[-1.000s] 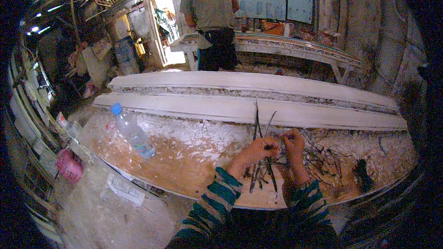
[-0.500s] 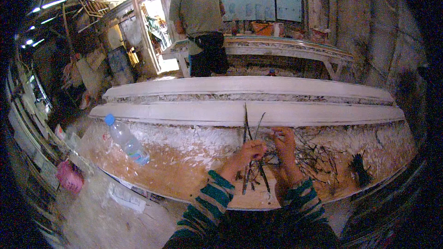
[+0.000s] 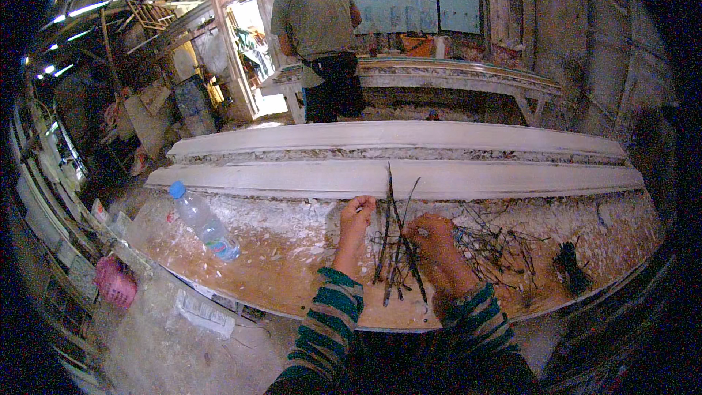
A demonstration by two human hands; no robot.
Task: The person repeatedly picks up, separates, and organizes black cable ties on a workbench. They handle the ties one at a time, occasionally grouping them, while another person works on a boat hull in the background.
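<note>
Thin dark strips, some straight and some bent, lie crossed in a loose bunch [image 3: 395, 263] on the worn wooden table [image 3: 278, 278]. Just left of the bunch my left hand [image 3: 357, 218] is raised, thumb and fingertips pinched together; anything between them is too small to make out. My right hand [image 3: 433, 232] reaches over the bunch's right side with its fingers curled in. Its fingertips meet the dark strips, but what they grip is hidden. A tangle of finer dark strips [image 3: 504, 245] spreads to the right of that hand.
Two long white moulded lengths [image 3: 307, 178] run across the table's far side. A clear bottle with a blue cap [image 3: 205, 223] lies at the left. Toward the right edge is a black bundle [image 3: 570, 267]. A person [image 3: 318, 22] stands at another bench [image 3: 439, 73] beyond. A pink bag [image 3: 115, 283] sits lower left.
My left hand has moved left and up, away from the crossed strips. My right hand has come down and left onto them. The view has shifted slightly.
</note>
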